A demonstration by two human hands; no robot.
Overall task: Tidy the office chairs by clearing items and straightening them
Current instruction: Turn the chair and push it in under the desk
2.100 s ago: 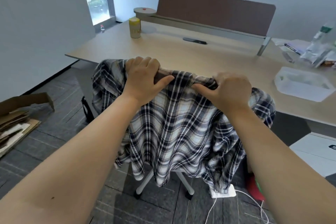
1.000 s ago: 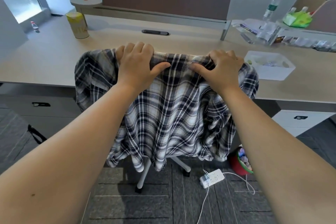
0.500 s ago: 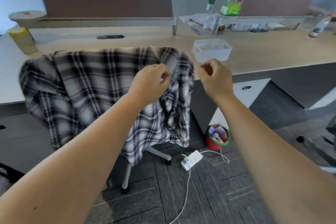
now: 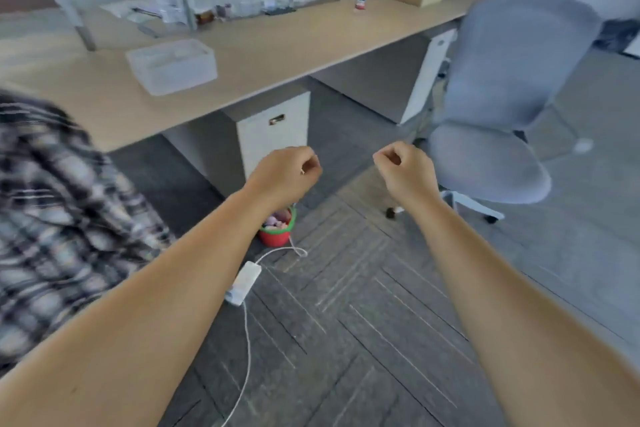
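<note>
A plaid shirt [image 4: 59, 204] hangs over a chair back at the far left, blurred and cut off by the frame edge. An empty grey office chair [image 4: 512, 80] stands at the right, turned at an angle to the desk [image 4: 277, 55]. My left hand [image 4: 287, 173] and my right hand [image 4: 405, 166] hover in mid-air over the floor between the two chairs. Both have their fingers curled in and hold nothing. Neither hand touches the shirt or the grey chair.
On the carpet below my hands sit a small red bucket [image 4: 277, 230] and a white power strip [image 4: 244, 282] with its cable. A white drawer pedestal [image 4: 273, 128] stands under the desk. A clear plastic box [image 4: 171, 64] and bottles are on the desk.
Both hands have let go of the shirt-covered chair back, and my view has swung right. The shirt now lies at the left edge and the grey chair has come into view.
</note>
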